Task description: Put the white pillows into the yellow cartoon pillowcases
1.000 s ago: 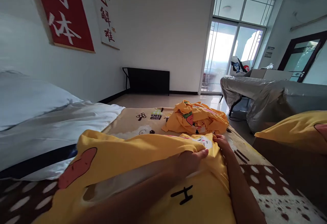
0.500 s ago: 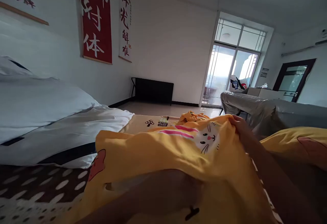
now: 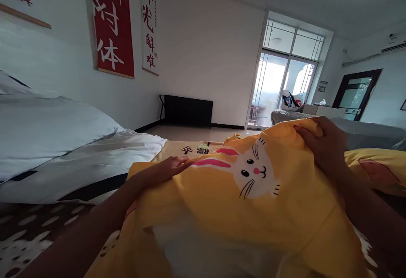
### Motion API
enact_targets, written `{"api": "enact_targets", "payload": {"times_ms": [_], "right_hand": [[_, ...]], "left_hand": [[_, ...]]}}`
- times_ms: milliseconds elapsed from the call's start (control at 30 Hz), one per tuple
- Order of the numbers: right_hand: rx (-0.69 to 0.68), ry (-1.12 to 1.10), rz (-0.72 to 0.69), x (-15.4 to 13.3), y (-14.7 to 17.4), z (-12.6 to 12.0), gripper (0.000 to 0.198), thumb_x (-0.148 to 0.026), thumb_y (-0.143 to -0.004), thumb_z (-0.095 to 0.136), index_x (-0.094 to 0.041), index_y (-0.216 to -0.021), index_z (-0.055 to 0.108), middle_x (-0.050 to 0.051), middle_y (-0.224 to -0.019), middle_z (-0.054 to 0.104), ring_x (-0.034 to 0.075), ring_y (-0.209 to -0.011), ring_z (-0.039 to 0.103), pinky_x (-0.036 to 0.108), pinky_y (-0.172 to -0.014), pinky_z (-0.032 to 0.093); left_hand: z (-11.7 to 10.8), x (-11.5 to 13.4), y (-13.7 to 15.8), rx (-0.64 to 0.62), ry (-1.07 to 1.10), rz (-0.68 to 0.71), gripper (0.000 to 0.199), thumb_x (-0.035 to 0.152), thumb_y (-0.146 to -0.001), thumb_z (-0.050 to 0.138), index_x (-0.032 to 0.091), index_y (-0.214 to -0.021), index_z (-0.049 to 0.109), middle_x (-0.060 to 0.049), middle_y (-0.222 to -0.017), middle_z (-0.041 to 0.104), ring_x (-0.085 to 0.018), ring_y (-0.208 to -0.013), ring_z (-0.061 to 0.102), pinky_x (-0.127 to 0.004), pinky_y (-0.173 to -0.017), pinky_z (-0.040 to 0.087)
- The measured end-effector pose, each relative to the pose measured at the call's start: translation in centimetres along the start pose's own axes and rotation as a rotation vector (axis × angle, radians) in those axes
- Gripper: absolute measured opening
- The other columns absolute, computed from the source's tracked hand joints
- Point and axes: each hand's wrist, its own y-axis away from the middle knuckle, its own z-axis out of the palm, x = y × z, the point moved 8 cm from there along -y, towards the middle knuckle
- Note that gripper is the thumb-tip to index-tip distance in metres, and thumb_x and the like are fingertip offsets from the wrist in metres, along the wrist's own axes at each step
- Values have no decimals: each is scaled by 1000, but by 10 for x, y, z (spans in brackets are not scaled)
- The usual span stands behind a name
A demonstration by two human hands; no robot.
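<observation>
A yellow cloth (image 3: pixel 203 197) with a printed white rabbit face and pink ears spreads across the middle of the head view; whether it is a garment or a cover, I cannot tell. Its upper right edge is raised and bunched in my right hand (image 3: pixel 328 143), whose fingers close round the fabric with the thumb in front. My left hand (image 3: pixel 177 166) pinches the same cloth at its upper left edge, near the tips of the rabbit's ears. Below, the near part of the cloth sags in shadow, and a pale patch shows there.
White pillows (image 3: pixel 57 121) and white bedding (image 3: pixel 95 181) lie at left, beside a brown dotted cover (image 3: pixel 28 223). A beige printed cloth (image 3: pixel 171 150) lies beyond. More yellow fabric (image 3: pixel 380 166) is at right. Farther off stand a black panel (image 3: pixel 187 111) and a plastic-covered sofa (image 3: pixel 371 132).
My left hand has come from under or behind the near cloth to its upper left edge and grips it. My right hand has raised its edge and moved right, showing more of the rabbit face.
</observation>
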Motion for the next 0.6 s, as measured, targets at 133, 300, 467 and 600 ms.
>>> {"api": "enact_targets", "payload": {"times_ms": [133, 300, 467, 600], "right_hand": [[-228, -102, 85, 28, -16, -3, 25, -45, -64, 70, -20, -69, 66, 3, -61, 61, 17, -56, 52, 28, -50, 37], [-502, -140, 283, 84, -12, 6, 30, -44, -59, 75, -16, -69, 70, 5, -53, 61, 16, -44, 50, 28, -40, 32], [-704, -115, 284, 108, -12, 20, 29, -45, -56, 74, -17, -57, 67, 5, -45, 57, 16, -39, 47, 29, -38, 32], [-321, -35, 250, 95, -33, -1, 22, -40, -68, 64, -19, -64, 67, 6, -55, 59, 19, -52, 49, 31, -48, 33]], "left_hand": [[18, -29, 14, -147, 177, -175, 58, 66, -76, 43, 15, -94, 66, -7, -95, 70, -26, -88, 62, -28, -72, 46], [8, -40, 42, -45, 10, -420, 58, 67, -63, 59, 17, -91, 64, -9, -92, 70, -30, -86, 61, -29, -66, 44], [-9, -4, 50, -67, -85, -354, 44, 61, -67, 58, 19, -75, 66, -4, -76, 68, -25, -74, 61, -28, -62, 43], [-84, 11, 46, 163, -124, -305, 40, 53, -70, 60, 14, -62, 63, 0, -55, 60, -19, -57, 56, -26, -56, 40]]}}
